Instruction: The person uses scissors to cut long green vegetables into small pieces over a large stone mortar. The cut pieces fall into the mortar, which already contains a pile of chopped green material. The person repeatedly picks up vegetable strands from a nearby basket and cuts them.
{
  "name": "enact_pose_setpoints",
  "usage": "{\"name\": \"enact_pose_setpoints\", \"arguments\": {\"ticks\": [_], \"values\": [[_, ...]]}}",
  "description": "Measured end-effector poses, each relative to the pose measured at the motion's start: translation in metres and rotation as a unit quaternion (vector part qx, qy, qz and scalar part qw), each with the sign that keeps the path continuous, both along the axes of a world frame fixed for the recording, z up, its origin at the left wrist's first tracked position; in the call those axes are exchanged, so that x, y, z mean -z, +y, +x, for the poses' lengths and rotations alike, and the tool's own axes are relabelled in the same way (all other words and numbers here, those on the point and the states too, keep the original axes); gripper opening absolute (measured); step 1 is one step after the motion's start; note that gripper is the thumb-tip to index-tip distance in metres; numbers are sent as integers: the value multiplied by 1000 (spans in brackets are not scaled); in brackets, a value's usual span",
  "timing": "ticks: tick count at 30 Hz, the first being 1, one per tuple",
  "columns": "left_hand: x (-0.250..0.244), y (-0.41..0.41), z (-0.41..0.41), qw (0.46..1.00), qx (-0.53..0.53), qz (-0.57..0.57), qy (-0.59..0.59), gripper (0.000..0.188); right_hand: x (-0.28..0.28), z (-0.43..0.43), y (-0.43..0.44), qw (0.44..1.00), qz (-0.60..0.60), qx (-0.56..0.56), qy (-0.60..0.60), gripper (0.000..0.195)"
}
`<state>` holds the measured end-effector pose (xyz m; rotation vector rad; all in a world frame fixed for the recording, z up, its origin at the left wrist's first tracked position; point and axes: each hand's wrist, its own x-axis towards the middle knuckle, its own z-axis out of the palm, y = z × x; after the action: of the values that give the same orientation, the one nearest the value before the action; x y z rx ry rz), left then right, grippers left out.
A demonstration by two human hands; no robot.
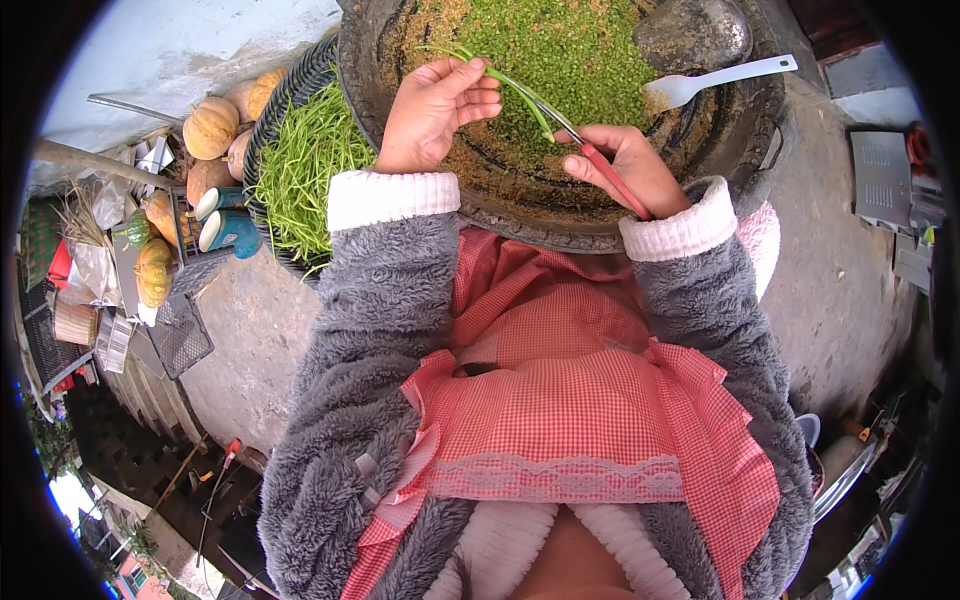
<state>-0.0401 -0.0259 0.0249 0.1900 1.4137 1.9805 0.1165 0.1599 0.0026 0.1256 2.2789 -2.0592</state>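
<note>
My left hand [442, 112] pinches a thin green stalk [538, 118] between thumb and fingers, and its lower end slants down towards my right hand. In my right hand [622, 161] is a knife with a red handle [611, 176], its narrow blade running along the stalk up to my left fingers. Both hands are above a large dark basin [705, 161]. Finely chopped green pieces [555, 45] fill much of it, with brown crumbly bits around them. A smooth grey stone [694, 34] lies inside at the far right. Below it, a white plastic spatula [690, 88] rests across the rim.
A dark woven basket [262, 150] heaped with green stalks [311, 161] stands left of the basin. Beyond it are teal boots [232, 234], several pumpkins [210, 127] and a black plastic crate [196, 266]. A grey metal box [883, 176] stands at the right.
</note>
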Motion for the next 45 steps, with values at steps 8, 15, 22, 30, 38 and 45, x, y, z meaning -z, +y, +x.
{"name": "enact_pose_setpoints", "arguments": {"ticks": [8, 15, 22, 30, 38, 45], "values": [[0, 0, 0, 999, 8, -30, 34, 16, -5, 1, 1, 1000, -5, -19, -22, 44], [1, -1, -3, 998, 16, -43, 33, 17, -2, 1, 0, 1000, 8, -11, -8, 45], [0, -1, -2, 999, 11, -23, 20, 16, 4, 0, 2, 999, 37, -18, 4, 46], [-1, 0, -1, 999, 12, -34, 19, 16, 3, 0, -1, 999, 24, -6, 30, 42], [0, 2, 1, 999, 30, -36, 15, 16, 0, 0, -1, 999, 35, 0, 8, 37], [1, 1, -1, 999, 39, -34, 15, 16, 10, -2, 3, 996, 86, -6, 27, 34]]}}
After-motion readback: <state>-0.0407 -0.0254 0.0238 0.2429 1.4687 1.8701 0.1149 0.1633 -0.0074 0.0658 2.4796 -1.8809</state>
